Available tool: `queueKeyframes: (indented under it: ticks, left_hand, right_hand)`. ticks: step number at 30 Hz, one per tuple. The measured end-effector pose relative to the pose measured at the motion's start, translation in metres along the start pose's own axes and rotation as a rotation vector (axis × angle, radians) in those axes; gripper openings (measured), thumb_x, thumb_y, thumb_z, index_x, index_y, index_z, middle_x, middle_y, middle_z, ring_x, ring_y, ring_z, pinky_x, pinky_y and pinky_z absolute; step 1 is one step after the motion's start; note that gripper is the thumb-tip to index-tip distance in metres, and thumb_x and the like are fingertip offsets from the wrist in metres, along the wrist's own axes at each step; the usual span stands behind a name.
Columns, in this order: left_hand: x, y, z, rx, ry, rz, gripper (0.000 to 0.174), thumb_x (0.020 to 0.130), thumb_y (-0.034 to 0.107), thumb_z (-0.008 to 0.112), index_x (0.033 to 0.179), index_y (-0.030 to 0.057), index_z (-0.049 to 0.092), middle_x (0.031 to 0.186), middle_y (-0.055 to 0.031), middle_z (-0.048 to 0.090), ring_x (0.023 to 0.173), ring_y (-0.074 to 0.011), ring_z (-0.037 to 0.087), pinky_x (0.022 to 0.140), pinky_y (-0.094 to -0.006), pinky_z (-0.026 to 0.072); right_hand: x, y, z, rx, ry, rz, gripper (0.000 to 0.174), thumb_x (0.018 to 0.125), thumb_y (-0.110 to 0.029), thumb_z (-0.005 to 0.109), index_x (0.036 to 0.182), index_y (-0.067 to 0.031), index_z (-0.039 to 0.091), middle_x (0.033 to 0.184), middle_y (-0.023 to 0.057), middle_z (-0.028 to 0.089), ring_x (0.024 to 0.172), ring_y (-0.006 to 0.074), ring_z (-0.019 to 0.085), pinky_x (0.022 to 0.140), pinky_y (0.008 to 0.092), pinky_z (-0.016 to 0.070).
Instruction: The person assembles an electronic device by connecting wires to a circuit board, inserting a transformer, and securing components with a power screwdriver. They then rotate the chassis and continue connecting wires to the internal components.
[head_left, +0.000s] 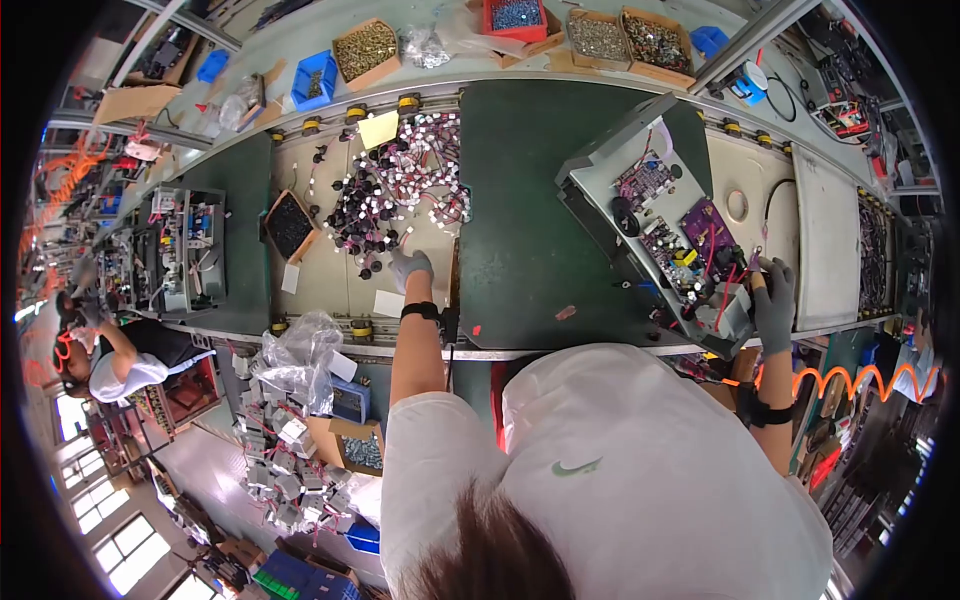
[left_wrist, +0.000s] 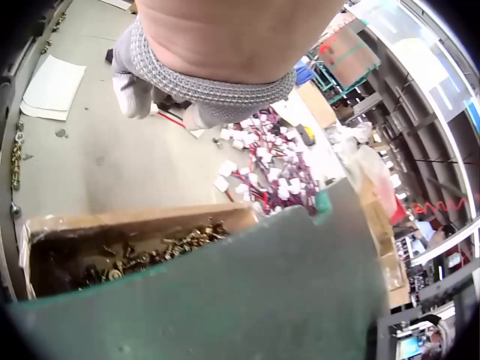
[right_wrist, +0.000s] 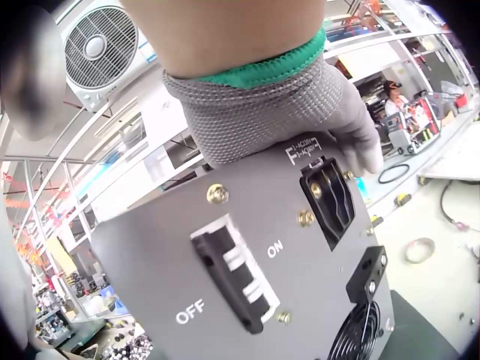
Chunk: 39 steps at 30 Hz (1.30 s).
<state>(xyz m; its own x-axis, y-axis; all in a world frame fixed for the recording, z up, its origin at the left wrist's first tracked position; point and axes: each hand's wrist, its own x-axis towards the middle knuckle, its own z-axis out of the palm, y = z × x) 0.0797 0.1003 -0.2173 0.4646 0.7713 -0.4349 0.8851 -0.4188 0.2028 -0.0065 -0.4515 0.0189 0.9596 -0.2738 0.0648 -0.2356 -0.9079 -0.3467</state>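
My gloved left hand (head_left: 410,270) reaches down at the near edge of a pile of wired parts, with black round pieces (head_left: 365,220) and white plugs (head_left: 430,165). Between its fingers (left_wrist: 133,96) and thumb, a short red and black wire (left_wrist: 172,117) shows; I cannot tell whether they pinch it. At the right, my gloved right hand (head_left: 775,305) grips the end of an open grey metal case (head_left: 625,145) that holds circuit boards (head_left: 710,235). In the right wrist view it lies over the top edge of the switch panel (right_wrist: 165,255), marked ON and OFF.
A small box of black pieces (head_left: 290,225) stands left of the pile. A yellow sheet (head_left: 378,130) lies at its back. Green mats (head_left: 520,220) cover parts of the line. Bins of screws (head_left: 366,52) line the back shelf. A tape ring (head_left: 737,205) lies right of the case.
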Motion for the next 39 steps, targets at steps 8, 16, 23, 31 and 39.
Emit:
queueKeyframes:
  ticks: [8, 16, 23, 31, 39]
  left_hand:
    - [0.066, -0.004, 0.001, -0.064, 0.181, 0.041, 0.058, 0.071, 0.026, 0.068, 0.124, 0.0167, 0.046, 0.124, -0.0116, 0.049, 0.107, -0.0303, 0.054, 0.085, -0.0409, 0.0476]
    - [0.184, -0.058, 0.095, -0.288, -0.389, 0.544, 0.020, 0.079, 0.017, 0.057, 0.091, 0.0005, 0.061, 0.083, -0.0095, 0.065, 0.066, -0.0175, 0.060, 0.060, -0.0321, 0.0495]
    - [0.085, -0.044, -0.007, -0.609, -0.165, 0.221, 0.036, 0.082, 0.013, 0.054, 0.112, -0.0068, 0.052, 0.096, -0.0111, 0.062, 0.071, -0.0223, 0.056, 0.063, -0.0361, 0.0462]
    - [-0.004, -0.026, -0.072, -0.383, 0.308, 0.351, 0.023, 0.085, 0.015, 0.051, 0.106, 0.0059, 0.057, 0.098, -0.0136, 0.063, 0.081, -0.0295, 0.060, 0.072, -0.0411, 0.0475]
    - [0.042, -0.065, -0.070, -0.956, 0.015, -0.041, 0.034, 0.087, 0.026, 0.050, 0.117, 0.0124, 0.057, 0.096, -0.0063, 0.061, 0.075, -0.0207, 0.057, 0.059, -0.0362, 0.0457]
  right_hand:
    - [-0.002, 0.011, 0.007, 0.177, 0.082, 0.083, 0.028, 0.080, -0.005, 0.044, 0.101, 0.0010, 0.061, 0.112, 0.0161, 0.054, 0.107, 0.0295, 0.051, 0.095, 0.0326, 0.0375]
    - [-0.005, 0.010, 0.019, 0.050, 0.269, 0.138, 0.022, 0.078, -0.006, 0.049, 0.095, -0.0002, 0.062, 0.099, 0.0176, 0.058, 0.095, 0.0334, 0.055, 0.085, 0.0353, 0.0429]
    - [-0.005, -0.012, 0.012, 0.219, 0.262, 0.267, 0.023, 0.080, -0.006, 0.048, 0.091, -0.0060, 0.067, 0.102, 0.0134, 0.059, 0.099, 0.0298, 0.056, 0.088, 0.0337, 0.0424]
    - [-0.008, -0.022, 0.001, -0.044, 0.215, 0.107, 0.027, 0.081, -0.026, 0.052, 0.104, -0.0155, 0.063, 0.112, 0.0110, 0.053, 0.111, 0.0323, 0.047, 0.095, 0.0407, 0.0361]
    - [-0.023, -0.012, -0.016, 0.018, 0.006, -0.707, 0.022, 0.073, -0.023, 0.062, 0.060, -0.0089, 0.052, 0.067, 0.0075, 0.053, 0.064, 0.0289, 0.051, 0.057, 0.0409, 0.0395]
